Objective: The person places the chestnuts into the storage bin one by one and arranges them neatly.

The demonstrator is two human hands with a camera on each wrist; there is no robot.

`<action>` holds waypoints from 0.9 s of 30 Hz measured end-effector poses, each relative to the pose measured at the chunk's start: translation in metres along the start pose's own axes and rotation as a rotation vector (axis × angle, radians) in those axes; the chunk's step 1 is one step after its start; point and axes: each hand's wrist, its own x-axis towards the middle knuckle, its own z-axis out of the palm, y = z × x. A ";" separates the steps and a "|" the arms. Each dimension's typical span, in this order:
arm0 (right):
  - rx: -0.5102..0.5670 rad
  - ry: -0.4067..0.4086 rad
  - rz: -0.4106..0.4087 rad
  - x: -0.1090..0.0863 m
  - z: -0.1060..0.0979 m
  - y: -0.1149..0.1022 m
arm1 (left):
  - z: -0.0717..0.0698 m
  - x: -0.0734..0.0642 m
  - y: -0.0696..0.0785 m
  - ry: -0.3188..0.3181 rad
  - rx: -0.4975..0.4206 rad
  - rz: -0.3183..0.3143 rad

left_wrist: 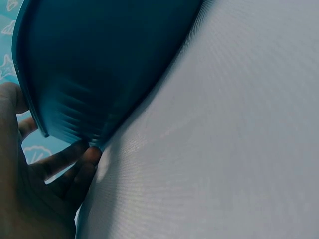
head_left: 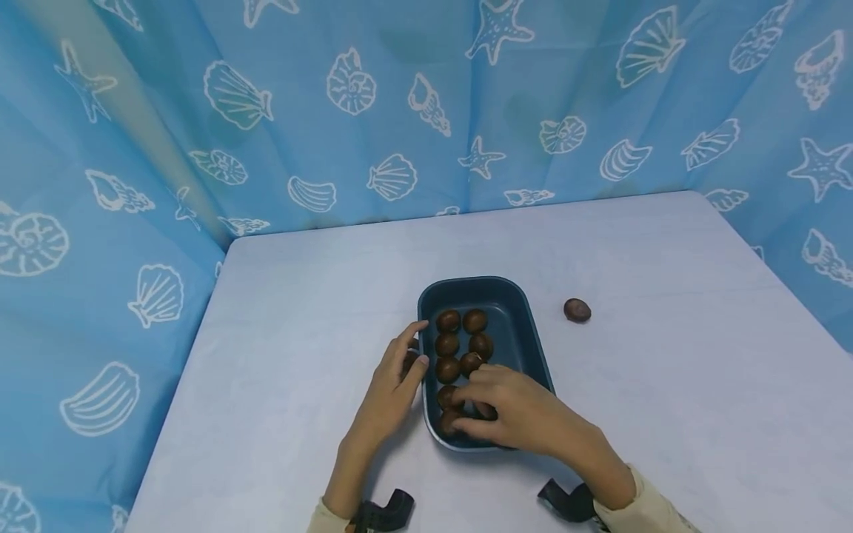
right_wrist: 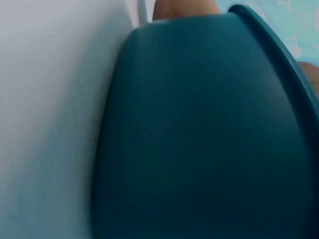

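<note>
A dark blue tray with rounded corners sits on the table, holding several brown chestnuts lined up along its left and middle. My right hand reaches over the near right rim. Its thumb and fingers curl about a chestnut, partly hidden by the hand, just above or on the tray floor. Against the tray's left side rests my left hand, fingers spread and touching the outer wall, as the left wrist view also shows. A brown patch between its thumb and index finger is too obscured to identify.
One loose chestnut lies on the white tablecloth, to the right of the tray. Blue curtains with white seashell prints hang behind the table and along its sides. Black wrist mounts sit at both wrists near the front.
</note>
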 end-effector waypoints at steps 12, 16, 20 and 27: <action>0.026 0.498 0.018 -0.016 -0.023 0.032 | 0.001 -0.001 0.001 -0.003 -0.005 -0.004; -0.055 0.585 0.124 -0.022 -0.032 0.047 | -0.002 -0.001 0.003 0.010 -0.007 -0.006; -0.149 0.643 0.278 -0.031 -0.042 0.065 | -0.001 -0.001 0.004 0.010 -0.013 -0.001; -0.230 0.684 0.423 -0.049 -0.053 0.101 | 0.001 -0.001 0.003 0.001 -0.014 -0.007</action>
